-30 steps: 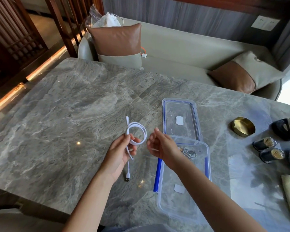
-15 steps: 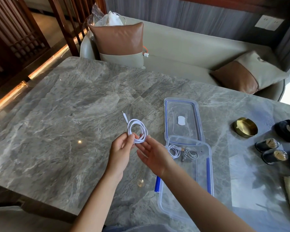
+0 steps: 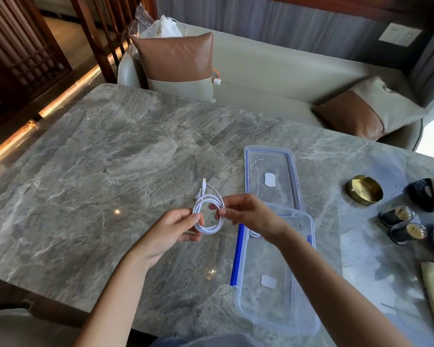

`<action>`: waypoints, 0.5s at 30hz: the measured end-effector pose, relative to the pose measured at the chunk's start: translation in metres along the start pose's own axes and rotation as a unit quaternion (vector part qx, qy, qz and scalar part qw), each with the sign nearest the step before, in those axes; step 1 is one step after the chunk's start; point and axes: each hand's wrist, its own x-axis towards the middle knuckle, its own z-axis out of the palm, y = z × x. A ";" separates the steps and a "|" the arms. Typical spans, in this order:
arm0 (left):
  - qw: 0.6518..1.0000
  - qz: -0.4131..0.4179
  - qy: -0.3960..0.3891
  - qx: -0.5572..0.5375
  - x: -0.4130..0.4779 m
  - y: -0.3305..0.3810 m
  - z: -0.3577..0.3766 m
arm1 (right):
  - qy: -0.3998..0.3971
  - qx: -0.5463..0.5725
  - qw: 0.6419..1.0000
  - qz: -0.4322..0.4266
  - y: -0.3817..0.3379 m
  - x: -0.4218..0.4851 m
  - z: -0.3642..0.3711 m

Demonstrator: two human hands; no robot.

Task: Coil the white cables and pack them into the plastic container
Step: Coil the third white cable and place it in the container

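A thin white cable [image 3: 208, 213] is wound into a small round coil of several loops, glossy and evenly stacked; one plug end sticks up and away from the top of the coil, with a short stretch of loose lead below it; the coil is held in the air above the grey marble table [image 3: 105, 171], just to the left of the clear plastic container [image 3: 268, 309] and not inside it; the left hand [image 3: 171, 231] pinches the coil's left side between thumb and fingers, the right hand [image 3: 246, 216] pinches its right side with curled fingertips, so both are clamped on the cable; the container lies open on the table with a blue latch [image 3: 237, 256] along its left wall; its clear, blue-edged lid [image 3: 247, 171] lies flat just beyond, meeting the container's far end.
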 end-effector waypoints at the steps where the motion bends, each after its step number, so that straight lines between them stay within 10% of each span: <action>1: 1.000 -0.006 -0.012 0.003 0.000 0.000 -0.002 | -0.024 0.022 0.999 0.019 -0.001 0.000 -0.003; 15: 1.000 0.000 0.005 -0.008 0.006 0.006 -0.006 | -0.064 0.121 0.988 0.070 -0.005 0.002 -0.003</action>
